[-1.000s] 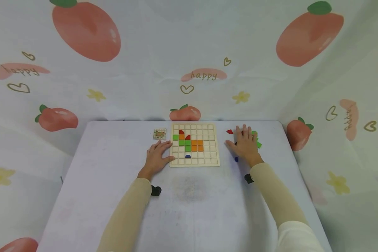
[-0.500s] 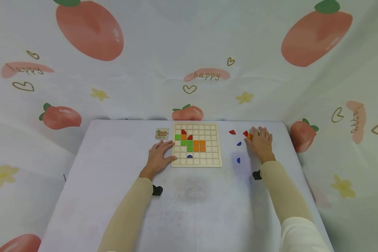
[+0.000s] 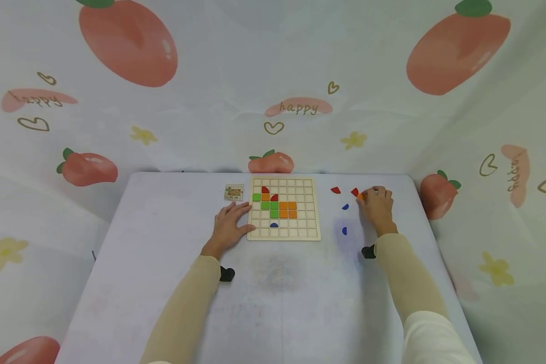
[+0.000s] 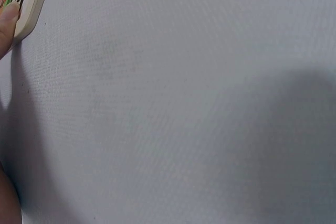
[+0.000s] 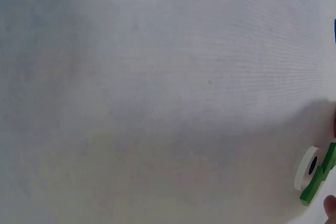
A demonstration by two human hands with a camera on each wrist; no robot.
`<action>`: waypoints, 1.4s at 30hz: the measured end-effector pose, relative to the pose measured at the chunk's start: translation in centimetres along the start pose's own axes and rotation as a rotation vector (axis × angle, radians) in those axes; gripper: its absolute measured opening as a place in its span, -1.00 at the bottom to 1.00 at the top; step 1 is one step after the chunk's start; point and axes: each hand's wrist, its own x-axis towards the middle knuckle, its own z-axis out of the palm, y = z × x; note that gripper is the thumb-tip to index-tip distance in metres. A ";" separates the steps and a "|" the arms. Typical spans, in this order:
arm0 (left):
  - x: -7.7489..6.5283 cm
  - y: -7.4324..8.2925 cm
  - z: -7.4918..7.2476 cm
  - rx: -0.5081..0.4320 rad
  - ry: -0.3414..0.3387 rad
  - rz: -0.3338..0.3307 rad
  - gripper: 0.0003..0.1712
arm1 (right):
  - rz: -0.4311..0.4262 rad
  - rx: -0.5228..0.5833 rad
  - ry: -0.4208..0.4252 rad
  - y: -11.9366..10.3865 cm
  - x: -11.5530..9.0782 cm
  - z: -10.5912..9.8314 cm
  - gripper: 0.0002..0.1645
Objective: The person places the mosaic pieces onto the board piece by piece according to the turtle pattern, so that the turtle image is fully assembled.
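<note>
The left hand (image 3: 227,226), fingers loosely spread, touches the left edge of a wooden grid board (image 3: 308,191) on the counter (image 3: 277,318); the right hand (image 3: 378,208) curls its fingers at an orange tile (image 3: 360,197) right of the board, whether gripping I cannot tell; a red tile (image 3: 355,192) lies just beside.

the left hand (image 3: 227,226) touches a gridded board (image 3: 302,224).

smooth wooden board (image 3: 302,224), matt cloth backdrop (image 3: 218,76)
</note>
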 end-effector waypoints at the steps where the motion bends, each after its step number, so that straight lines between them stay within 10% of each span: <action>1: 0.0 0.0 0.0 -0.002 0.001 0.002 -0.16 | 0.004 0.004 0.002 0.0 0.0 0.0 -0.58; 12: -0.1 0.3 -0.4 0.000 0.004 0.017 -0.18 | -0.010 0.019 0.039 -0.3 -0.1 -0.4 -0.57; 42: -0.6 0.7 -0.6 -0.030 -0.004 0.001 -0.18 | -0.422 0.156 -0.042 -9.2 -2.3 1.9 -0.53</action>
